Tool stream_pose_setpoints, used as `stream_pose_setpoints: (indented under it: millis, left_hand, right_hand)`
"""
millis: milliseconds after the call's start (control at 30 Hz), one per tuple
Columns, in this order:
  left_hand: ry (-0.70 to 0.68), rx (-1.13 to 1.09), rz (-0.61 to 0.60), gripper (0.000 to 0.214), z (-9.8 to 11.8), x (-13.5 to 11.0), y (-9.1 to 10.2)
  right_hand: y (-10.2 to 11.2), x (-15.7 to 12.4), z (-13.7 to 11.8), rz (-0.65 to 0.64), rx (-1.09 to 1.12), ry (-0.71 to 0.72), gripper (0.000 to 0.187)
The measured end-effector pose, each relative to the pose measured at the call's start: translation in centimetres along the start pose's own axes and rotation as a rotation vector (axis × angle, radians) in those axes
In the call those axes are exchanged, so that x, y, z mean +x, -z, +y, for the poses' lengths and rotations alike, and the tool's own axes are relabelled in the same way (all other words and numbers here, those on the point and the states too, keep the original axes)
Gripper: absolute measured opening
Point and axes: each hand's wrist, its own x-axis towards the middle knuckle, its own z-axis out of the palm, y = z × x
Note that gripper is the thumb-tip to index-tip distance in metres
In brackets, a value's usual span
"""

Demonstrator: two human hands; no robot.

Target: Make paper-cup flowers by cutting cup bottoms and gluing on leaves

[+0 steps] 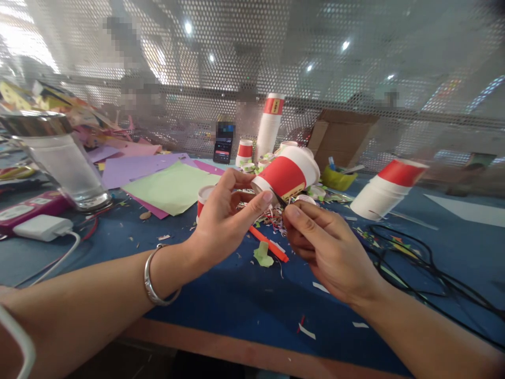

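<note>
My left hand (226,213), with a silver bangle at the wrist, grips the bottom end of a red-and-white paper cup (287,172) that lies tilted on its side above the blue table (244,300). My right hand (323,245) is closed around a small dark blade or scissor tip (281,200) that touches the cup's base. An orange pen (268,243) and a green paper scrap (262,255) lie on the table just below both hands. Paper shreds pile up under the cup.
A glass jar (63,160) and a white charger (43,227) sit at left, coloured paper sheets (165,184) behind them. Stacked cups (389,188) lie at right, a tall cup stack (270,123) and phone (223,142) at the back, black cables (418,263) at right.
</note>
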Motion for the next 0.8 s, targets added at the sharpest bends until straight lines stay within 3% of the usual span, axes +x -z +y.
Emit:
stream_pose_setpoints:
  millis: [233, 633, 800]
  left_hand:
    - [-0.012, 0.066, -0.009, 0.033, 0.41, 0.05, 0.12]
    - [-0.196, 0.171, 0.027, 0.027, -0.18, -0.4, -0.34]
    - [-0.213, 0.216, 0.039, 0.026, -0.18, -0.41, -0.21]
  right_hand:
    - [0.05, 0.02, -0.02, 0.001, -0.003, -0.009, 0.04]
    - [0.03, -0.06, 0.35, -0.037, 0.066, 0.003, 0.033]
    - [-0.03, -0.16, 0.35, -0.038, 0.069, 0.007, 0.033]
